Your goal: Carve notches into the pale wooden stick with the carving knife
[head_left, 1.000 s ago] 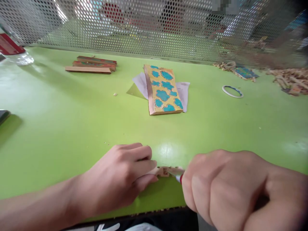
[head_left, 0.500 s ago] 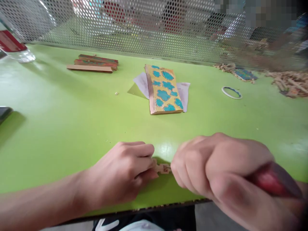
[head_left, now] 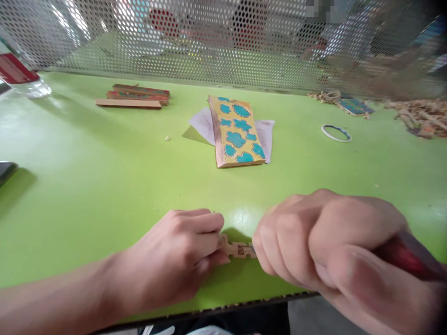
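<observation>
A small notched wooden piece [head_left: 239, 250] lies near the front edge of the green table [head_left: 104, 177]. My left hand [head_left: 178, 258] pinches its left end, fingers closed on it. My right hand [head_left: 328, 249] is closed round a red-handled tool [head_left: 407, 258] whose tip meets the right end of the wooden piece. The tool's tip is hidden by my fingers.
A yellow board with teal cloud shapes [head_left: 235, 131] lies on paper mid-table. Stacked wooden strips [head_left: 134, 95] sit at the back left, a thin ring [head_left: 335, 132] and wood scraps [head_left: 419, 118] at the back right. A perforated metal screen [head_left: 216, 42] closes the far side.
My right hand rose and turned, showing the red handle, then shifted slightly right. The wooden piece now shows more between my hands. My left hand stayed put.
</observation>
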Demonstrator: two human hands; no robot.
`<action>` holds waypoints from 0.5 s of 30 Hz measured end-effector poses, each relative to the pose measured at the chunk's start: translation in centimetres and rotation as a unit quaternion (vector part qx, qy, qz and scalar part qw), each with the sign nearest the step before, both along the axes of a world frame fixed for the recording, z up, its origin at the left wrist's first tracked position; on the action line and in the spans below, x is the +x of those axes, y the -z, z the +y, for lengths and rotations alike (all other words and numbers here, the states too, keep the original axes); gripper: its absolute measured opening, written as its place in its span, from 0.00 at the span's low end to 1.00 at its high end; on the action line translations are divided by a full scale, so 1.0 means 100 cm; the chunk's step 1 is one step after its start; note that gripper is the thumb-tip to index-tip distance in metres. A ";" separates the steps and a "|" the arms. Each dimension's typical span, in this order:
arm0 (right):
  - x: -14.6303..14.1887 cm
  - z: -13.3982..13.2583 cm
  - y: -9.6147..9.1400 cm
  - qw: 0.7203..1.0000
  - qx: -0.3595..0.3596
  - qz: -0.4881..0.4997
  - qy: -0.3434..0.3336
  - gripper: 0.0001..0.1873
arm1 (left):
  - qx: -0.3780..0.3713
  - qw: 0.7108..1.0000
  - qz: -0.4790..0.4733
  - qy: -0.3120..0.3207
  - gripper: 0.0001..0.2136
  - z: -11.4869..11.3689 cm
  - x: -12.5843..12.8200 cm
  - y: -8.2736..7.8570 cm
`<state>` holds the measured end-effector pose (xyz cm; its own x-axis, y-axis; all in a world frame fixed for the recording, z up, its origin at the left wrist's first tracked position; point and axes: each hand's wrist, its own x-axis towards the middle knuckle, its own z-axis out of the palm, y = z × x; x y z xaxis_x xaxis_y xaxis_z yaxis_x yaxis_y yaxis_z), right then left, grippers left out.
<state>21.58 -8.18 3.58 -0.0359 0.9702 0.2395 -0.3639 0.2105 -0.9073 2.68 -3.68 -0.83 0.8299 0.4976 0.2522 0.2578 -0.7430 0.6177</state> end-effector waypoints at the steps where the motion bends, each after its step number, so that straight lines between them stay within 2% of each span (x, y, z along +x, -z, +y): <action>1: -0.001 -0.003 0.000 1.000 0.022 0.005 0.009 0.27 | 0.005 1.000 0.004 0.002 0.13 0.000 0.000 -0.001; 3: 0.001 -0.002 -0.003 1.000 0.010 0.002 -0.001 0.27 | 0.011 1.000 0.013 0.009 0.13 0.000 0.000 -0.002; 4: 0.003 0.001 -0.005 1.000 -0.016 -0.001 -0.019 0.27 | 0.013 1.000 0.014 0.013 0.14 -0.001 0.000 -0.002; 5: 0.006 0.005 -0.006 0.996 -0.054 -0.021 -0.066 0.28 | 0.014 1.000 0.013 0.011 0.14 -0.001 0.000 -0.002; 8: 0.011 0.017 -0.010 0.989 -0.114 -0.020 -0.091 0.31 | 0.023 1.000 0.005 0.003 0.14 -0.001 0.002 0.000; 12: 0.011 0.024 -0.010 0.990 -0.118 0.032 -0.066 0.31 | 0.045 0.999 0.000 0.009 0.13 -0.001 0.003 0.003; 15: 0.018 0.018 -0.008 0.992 -0.102 -0.020 -0.073 0.30 | 0.037 0.999 -0.005 0.003 0.13 -0.001 0.002 0.005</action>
<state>23.34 -6.34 4.42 -0.1851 0.9821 0.0333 -0.3397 -0.0322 -0.9400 2.91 -3.74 -1.32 0.8300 0.4730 0.2957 0.2482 -0.7879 0.5636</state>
